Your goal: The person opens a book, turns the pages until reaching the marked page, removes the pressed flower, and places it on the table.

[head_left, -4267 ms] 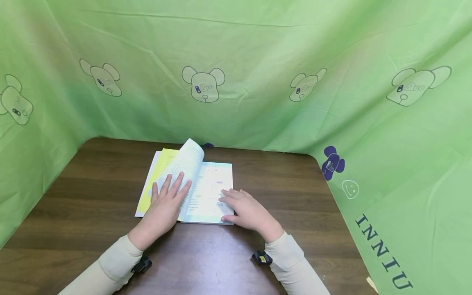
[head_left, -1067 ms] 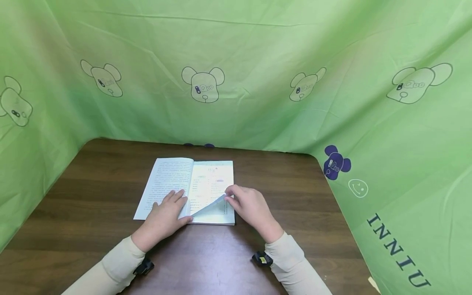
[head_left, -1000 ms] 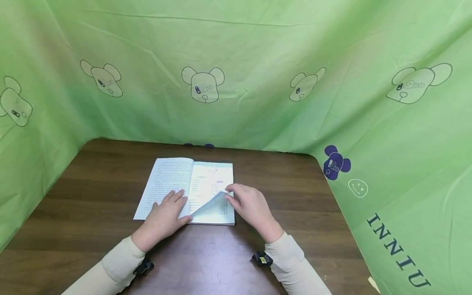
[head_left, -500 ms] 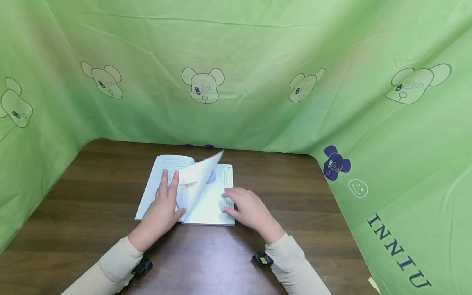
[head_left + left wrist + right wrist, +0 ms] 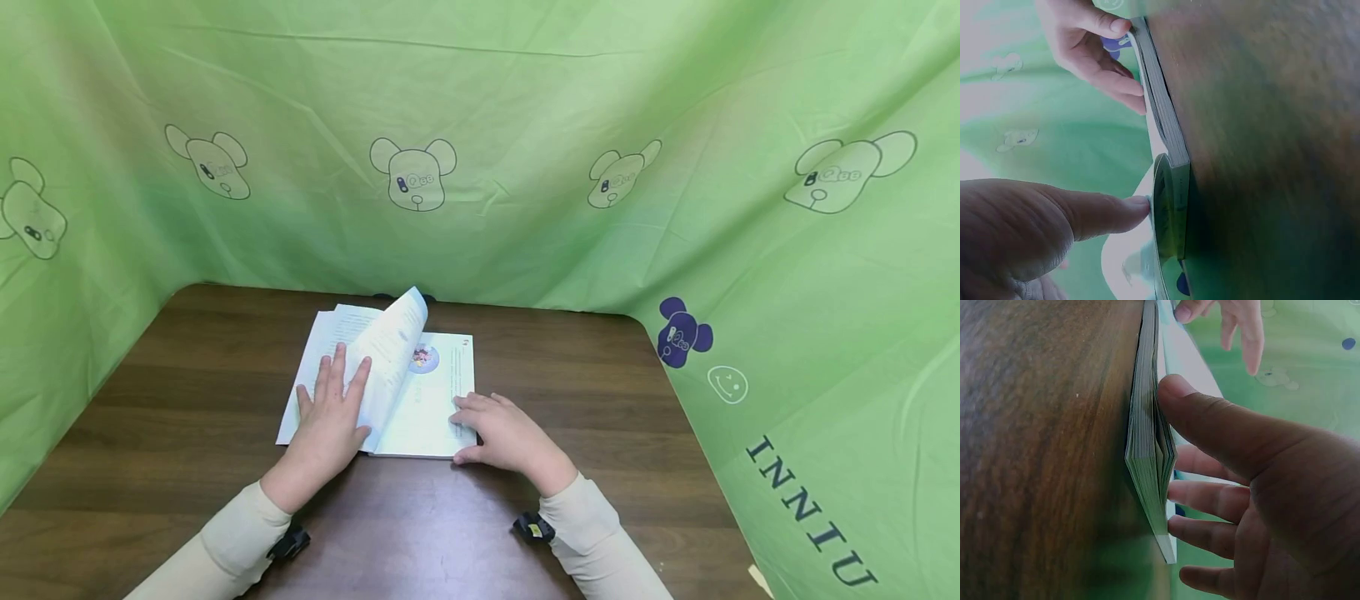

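Observation:
An open book (image 5: 431,408) lies on the table, a page (image 5: 393,342) standing curled up near its spine. My left hand (image 5: 326,425) is spread over the left side, straight fingers against the raised page. In the left wrist view, the left thumb (image 5: 1110,212) touches the page near the spine. My right hand (image 5: 506,433) rests at the book's right edge with relaxed fingers. Seen from the right wrist, the thumb (image 5: 1210,419) lies at the edge of the page block (image 5: 1147,444), its fingers extended beyond it. A round coloured picture (image 5: 424,358) shows on the right page.
The brown wooden table (image 5: 600,400) extends around the book. A green curtain (image 5: 525,242) with printed bear heads hangs behind and at both sides. Black wrist cameras (image 5: 534,527) sit at both cuffs.
The right hand has let go of the page it pinched. That page has swung up and leftward, and the left hand now presses it over. The right page now shows a round picture.

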`<state>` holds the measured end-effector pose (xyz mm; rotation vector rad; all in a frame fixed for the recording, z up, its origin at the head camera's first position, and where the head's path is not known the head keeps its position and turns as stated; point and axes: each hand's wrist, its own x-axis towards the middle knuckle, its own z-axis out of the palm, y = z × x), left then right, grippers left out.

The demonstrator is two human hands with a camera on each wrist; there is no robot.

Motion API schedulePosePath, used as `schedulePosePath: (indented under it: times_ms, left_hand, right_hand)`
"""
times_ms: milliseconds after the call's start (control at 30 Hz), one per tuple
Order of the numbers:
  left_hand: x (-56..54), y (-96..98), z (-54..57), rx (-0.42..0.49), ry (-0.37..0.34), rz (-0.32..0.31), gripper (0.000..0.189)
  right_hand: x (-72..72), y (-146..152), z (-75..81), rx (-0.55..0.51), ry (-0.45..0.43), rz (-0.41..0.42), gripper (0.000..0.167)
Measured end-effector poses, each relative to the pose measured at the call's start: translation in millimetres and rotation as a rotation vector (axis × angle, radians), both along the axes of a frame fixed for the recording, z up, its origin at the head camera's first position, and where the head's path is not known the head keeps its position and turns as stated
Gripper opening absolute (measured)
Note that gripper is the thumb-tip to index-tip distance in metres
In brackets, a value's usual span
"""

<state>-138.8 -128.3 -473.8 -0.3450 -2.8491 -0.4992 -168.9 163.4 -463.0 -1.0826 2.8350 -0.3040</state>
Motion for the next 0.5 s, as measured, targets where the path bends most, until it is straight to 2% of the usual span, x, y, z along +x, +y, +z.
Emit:
schedulePosePath:
  times_ms: [300, 500]
  left_hand:
    - [4.2, 1.2, 1.2, -0.061, -0.03, -0.149, 0.07]
    - [4.2, 0.5, -1.0, -0.106, -0.076, -0.227, 0.071]
  right_hand:
    - [-0.6, 0.4, -0.8, 0.012, -0.026, -0.004, 0.062]
    - [-1.5, 1.4, -2.6, 0.022, -0.029, -0.001, 0.062]
